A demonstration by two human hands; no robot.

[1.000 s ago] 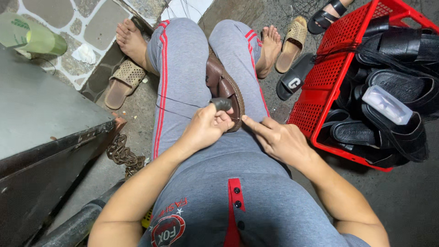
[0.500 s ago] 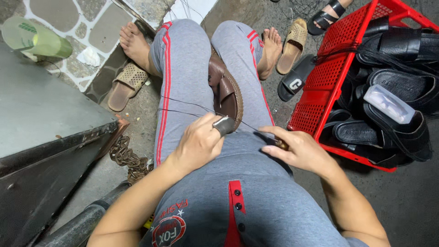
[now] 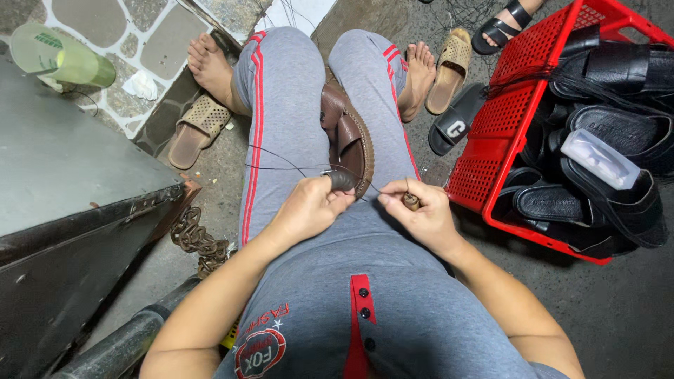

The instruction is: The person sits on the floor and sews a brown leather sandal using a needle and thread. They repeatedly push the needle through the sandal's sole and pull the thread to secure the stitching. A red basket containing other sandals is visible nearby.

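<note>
A brown leather sandal (image 3: 349, 137) lies wedged between my knees, sole edge up. My left hand (image 3: 309, 205) pinches the near end of the sandal, thumb pressed on a dark rounded part at its heel. A thin dark thread (image 3: 277, 161) loops from the sandal across my left thigh. My right hand (image 3: 418, 209) is closed around a small brown wooden-handled tool (image 3: 411, 202), just right of the sandal's near end, with the thread running to it.
A red plastic crate (image 3: 491, 168) full of black sandals stands at my right. A black slide (image 3: 453, 125) and tan slippers (image 3: 449, 67) lie by my bare feet. A dark metal box (image 3: 63, 182) and a rusty chain (image 3: 196, 242) sit on my left. A green cup (image 3: 60, 57) stands beyond.
My right hand has drawn back from the sandal toward my lap and closed on the tool. My left hand stays on the sandal's near end.
</note>
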